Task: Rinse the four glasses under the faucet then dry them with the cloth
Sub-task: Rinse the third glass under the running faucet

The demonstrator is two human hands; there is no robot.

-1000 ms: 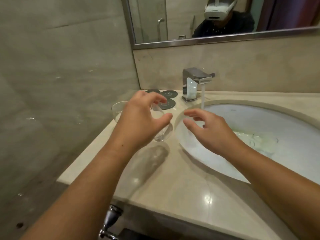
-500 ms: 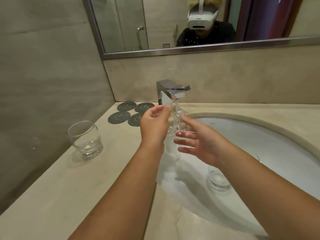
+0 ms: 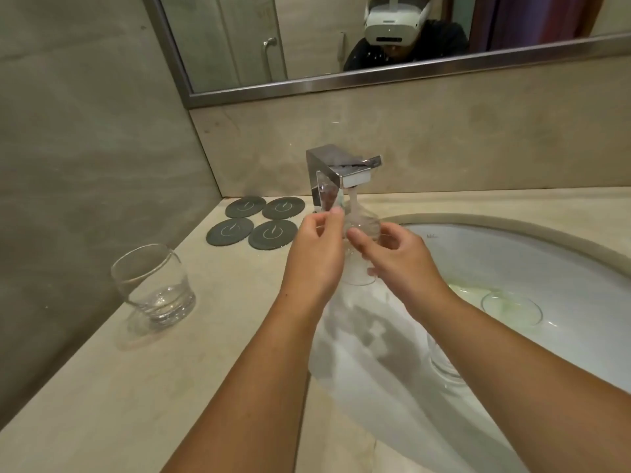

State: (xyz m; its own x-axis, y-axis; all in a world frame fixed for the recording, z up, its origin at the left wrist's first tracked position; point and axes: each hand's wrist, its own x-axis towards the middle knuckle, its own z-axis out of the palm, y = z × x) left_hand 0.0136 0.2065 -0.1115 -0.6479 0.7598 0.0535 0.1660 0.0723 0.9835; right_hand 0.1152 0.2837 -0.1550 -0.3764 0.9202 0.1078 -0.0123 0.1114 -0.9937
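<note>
I hold a clear glass between both hands under the chrome faucet, whose stream falls onto it. My left hand grips its left side and my right hand grips its right side over the white sink. Another glass stands upright on the counter at the left. Down in the basin stand one glass to the right of my right forearm and another glass partly hidden under that forearm. No cloth is in view.
Several dark round coasters lie on the beige counter left of the faucet. A tiled wall closes the left side. A framed mirror hangs above the backsplash.
My left hand lifted a glass from the counter and carried it under the stream. My right hand closed on its other side. The view shifted left and down.
</note>
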